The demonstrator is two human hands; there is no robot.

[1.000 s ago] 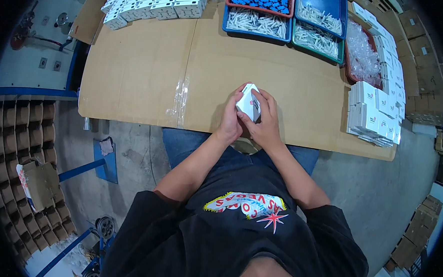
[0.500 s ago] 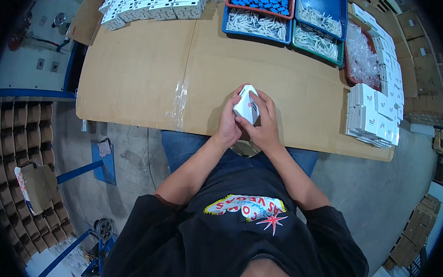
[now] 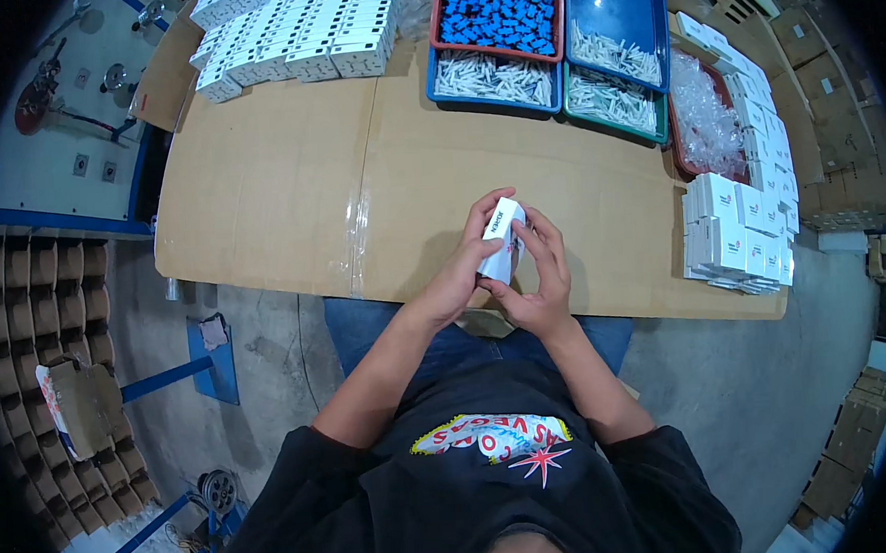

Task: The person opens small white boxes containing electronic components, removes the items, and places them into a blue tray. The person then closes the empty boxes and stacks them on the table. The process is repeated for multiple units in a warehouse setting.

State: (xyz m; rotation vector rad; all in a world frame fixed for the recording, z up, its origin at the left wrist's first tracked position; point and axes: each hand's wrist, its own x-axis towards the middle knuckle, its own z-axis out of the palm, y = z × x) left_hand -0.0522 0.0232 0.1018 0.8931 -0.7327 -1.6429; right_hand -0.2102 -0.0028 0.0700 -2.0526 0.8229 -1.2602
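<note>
A small white carton (image 3: 501, 238) with dark print is held up between my hands, over the near edge of the cardboard-covered table (image 3: 277, 165). My left hand (image 3: 461, 273) wraps its left side, thumb across the face and fingers behind the top end. On the other side, my right hand (image 3: 543, 276) has its fingertips against the carton's right edge and its thumb near the lower end. The carton is tilted, with a narrow printed side turned up. Its underside is hidden by my fingers.
Rows of white cartons (image 3: 295, 39) stand at the far left, with more stacked cartons (image 3: 731, 226) at the right. Trays hold blue pieces (image 3: 499, 11) and white stick-like parts (image 3: 493, 79). Clear plastic bags (image 3: 703, 118) fill a red bin. Left of the table stands a cardboard divider grid (image 3: 38, 288).
The carton has been turned in my hands, so a narrow side now faces up instead of the broad one. My left thumb has come over it. The view has shifted slightly.
</note>
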